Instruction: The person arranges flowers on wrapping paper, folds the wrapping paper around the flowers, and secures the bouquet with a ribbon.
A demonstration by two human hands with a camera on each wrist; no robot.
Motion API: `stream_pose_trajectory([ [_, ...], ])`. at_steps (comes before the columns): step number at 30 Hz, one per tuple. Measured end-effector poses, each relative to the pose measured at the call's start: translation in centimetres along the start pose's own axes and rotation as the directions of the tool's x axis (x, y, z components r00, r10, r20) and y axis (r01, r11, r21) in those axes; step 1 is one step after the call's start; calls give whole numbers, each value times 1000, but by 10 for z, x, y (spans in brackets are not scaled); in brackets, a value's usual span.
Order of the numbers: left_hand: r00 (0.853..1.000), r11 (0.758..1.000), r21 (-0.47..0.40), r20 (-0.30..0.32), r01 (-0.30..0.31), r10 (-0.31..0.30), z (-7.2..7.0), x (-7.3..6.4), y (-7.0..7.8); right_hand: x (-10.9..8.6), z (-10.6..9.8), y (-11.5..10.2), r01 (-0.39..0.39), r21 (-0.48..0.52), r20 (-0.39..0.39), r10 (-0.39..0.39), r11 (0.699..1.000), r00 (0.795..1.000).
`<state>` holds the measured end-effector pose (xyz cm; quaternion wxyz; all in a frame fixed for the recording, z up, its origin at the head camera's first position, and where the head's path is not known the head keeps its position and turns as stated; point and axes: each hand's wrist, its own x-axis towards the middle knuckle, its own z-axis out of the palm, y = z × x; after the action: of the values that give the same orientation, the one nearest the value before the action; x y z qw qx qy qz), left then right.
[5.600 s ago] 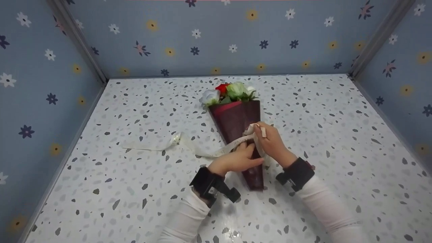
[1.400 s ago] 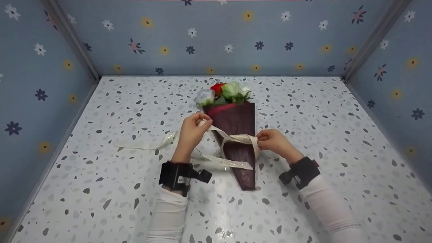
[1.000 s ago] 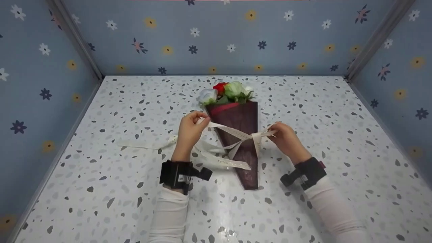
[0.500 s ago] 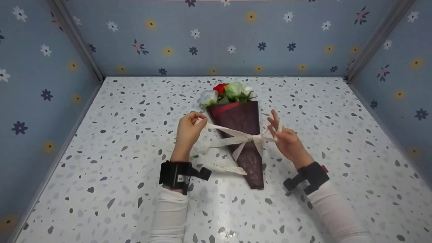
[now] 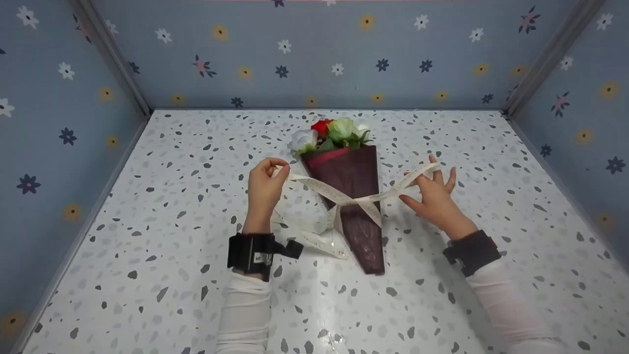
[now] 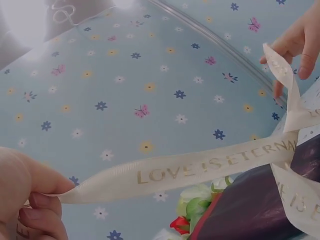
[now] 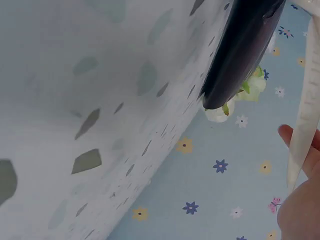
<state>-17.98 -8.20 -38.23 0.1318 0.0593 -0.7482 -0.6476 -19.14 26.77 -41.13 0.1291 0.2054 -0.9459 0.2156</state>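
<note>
A bouquet [image 5: 344, 179] in dark maroon wrapping lies on the table, its red, pale green and whitish flowers [image 5: 339, 132] facing the back wall. A cream ribbon [image 5: 319, 188] with gold lettering goes round the wrapping and crosses at the front. My left hand [image 5: 265, 189] pinches one ribbon length between thumb and fingers, left of the bouquet; the left wrist view shows this grip [image 6: 37, 200] up close. On the right, my right hand [image 5: 436, 201] has its fingers spread and its thumb apart. The other ribbon end [image 7: 304, 110] runs across those fingers.
A loose ribbon tail [image 5: 319, 243] trails over the speckled white table [image 5: 172, 295] below the left hand. Blue flowered panels [image 5: 314, 54] stand at the back and both sides. Each wrist wears a black camera mount [image 5: 474, 253].
Both hands moved apart, drawing the ribbon outward on either side of the bouquet. My right hand went right and its fingers spread. The loose tail at the left slid closer to the left hand.
</note>
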Motion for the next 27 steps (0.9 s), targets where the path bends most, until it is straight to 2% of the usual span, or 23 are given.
stream_pose_trajectory([
  [2,1000,1000,-4,-14,6,-6,-1,1,0,-1,-5,6,-21,-27,45,22,999,999],
  [4,1000,1000,-2,-27,9,-9,-2,2,0,-2,-11,13,-23,9,99,22,1000,995],
  [7,999,1000,28,-49,-9,10,-4,3,-1,-6,-25,25,-46,202,215,1,978,977],
  [9,998,998,58,-63,-22,25,-5,3,-3,-10,-34,34,-92,391,284,-25,916,958],
  [10,997,997,73,-66,-28,33,-6,4,-4,-13,-38,39,-125,490,308,-37,862,951],
  [11,997,996,84,-67,-31,36,-7,4,-5,-15,-41,43,-155,590,320,-54,792,946],
  [12,997,995,92,-67,-33,39,-7,5,-7,-17,-44,48,-180,685,321,-71,706,944],
  [13,997,994,103,-67,-33,40,-8,5,-8,-18,-46,51,-188,767,308,-94,613,947],
  [15,997,993,115,-66,-29,37,-9,5,-10,-21,-48,57,-192,895,271,-149,403,951],
  [17,997,994,111,-72,-16,24,-10,6,-12,-22,-49,62,-176,970,206,-187,165,961],
  [18,997,994,109,-79,-14,22,-11,6,-12,-23,-49,63,-175,983,181,-164,53,970],
  [20,996,996,91,-91,-13,21,-12,6,-13,-24,-49,66,-153,966,143,-61,-210,988],
  [21,995,997,77,-98,-13,21,-13,7,-13,-25,-49,67,-115,925,129,13,-362,992],
  [22,994,998,67,-109,-17,24,-13,7,-13,-26,-49,69,-55,861,119,96,-505,988],
  [23,993,998,59,-117,-24,31,-13,7,-14,-26,-50,71,25,781,122,191,-625,974],
  [24,992,998,54,-123,-29,35,-13,7,-14,-27,-51,73,113,699,129,279,-706,951],
  [25,991,998,48,-126,-34,40,-13,7,-14,-27,-52,75,200,608,131,346,-768,929],
  [26,991,998,46,-127,-38,43,-13,7,-15,-28,-53,77,272,529,139,399,-804,906],
  [27,991,998,42,-128,-40,45,-12,7,-15,-28,-54,79,334,461,154,445,-822,882],
])
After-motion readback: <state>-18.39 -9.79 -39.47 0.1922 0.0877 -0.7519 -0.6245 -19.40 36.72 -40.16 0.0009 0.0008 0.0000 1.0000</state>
